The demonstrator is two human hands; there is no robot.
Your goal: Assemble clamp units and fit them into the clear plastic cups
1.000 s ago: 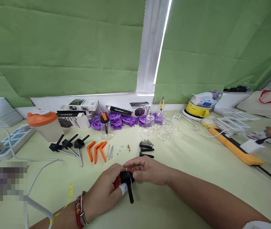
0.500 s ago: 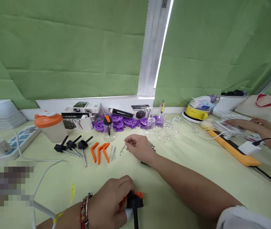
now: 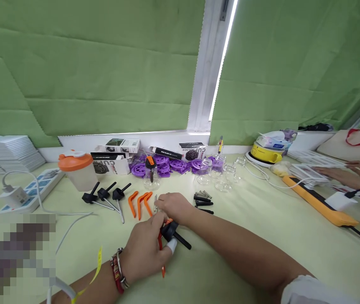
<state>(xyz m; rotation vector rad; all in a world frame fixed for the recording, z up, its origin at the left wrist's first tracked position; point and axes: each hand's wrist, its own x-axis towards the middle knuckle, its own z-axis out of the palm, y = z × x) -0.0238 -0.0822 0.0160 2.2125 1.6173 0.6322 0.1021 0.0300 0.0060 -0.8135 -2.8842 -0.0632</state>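
My left hand grips a black plastic piece with a rod-like stem, and an orange lever is held along with it. A white wrap covers the left thumb tip. Just above it, my right hand has its fingers closed beside the metal screws, and whatever lies in the fingertips is hidden. To the left lie several orange levers and three black pieces with metal rods. Springs and black sleeves lie right of the right hand.
Along the wall stand glass jars, purple plastic wheels, cartons and an orange-lidded shaker. Power strips and cables flank both sides. Another person's hands are at far right.
My left hand has raised the black piece and tilted its stem to the right. My right hand has moved down and closer to it, uncovering the springs and sleeves. The view has shifted slightly.
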